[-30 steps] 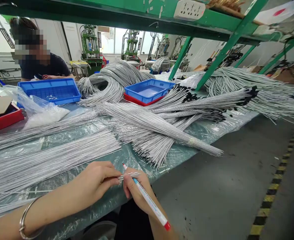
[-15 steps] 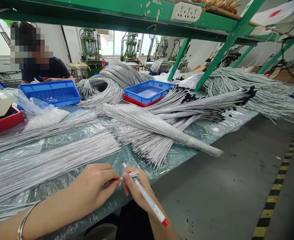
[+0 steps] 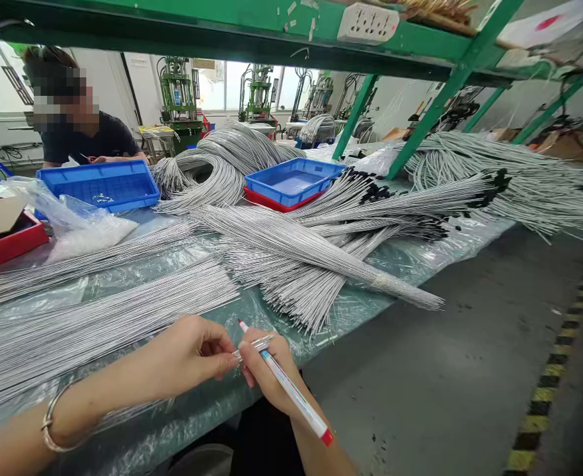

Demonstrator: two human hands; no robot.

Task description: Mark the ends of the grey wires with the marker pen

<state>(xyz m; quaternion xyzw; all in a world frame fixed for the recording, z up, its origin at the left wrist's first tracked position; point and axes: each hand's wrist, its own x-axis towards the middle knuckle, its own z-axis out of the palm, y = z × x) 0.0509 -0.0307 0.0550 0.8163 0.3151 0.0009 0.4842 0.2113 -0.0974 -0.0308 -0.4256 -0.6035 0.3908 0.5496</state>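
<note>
My left hand (image 3: 187, 357) pinches the ends of a few thin grey wires (image 3: 253, 345) at the near edge of the bench. My right hand (image 3: 272, 373) is closed on a white marker pen with a red tip and red cap (image 3: 291, 390), its tip pointing up just above the wire ends, and its fingers also touch those wires. A silver bangle (image 3: 53, 423) sits on my left wrist. A flat layer of long grey wires (image 3: 98, 317) lies just beyond my left hand.
Tied wire bundles (image 3: 321, 258) fan across the plastic-covered bench (image 3: 182, 264). Blue trays (image 3: 98, 185) (image 3: 294, 178), a red tray (image 3: 6, 244) and a clear bag (image 3: 86, 228) stand further back. A person (image 3: 80, 132) sits across the bench. Green shelf posts (image 3: 445, 99) rise at the right; grey floor (image 3: 445, 370) lies beside the bench.
Both hands shifted slightly up and left at the bench edge; the pen tip moved a little along the pinched wire ends. My left wrist turned, showing more of the bangle.
</note>
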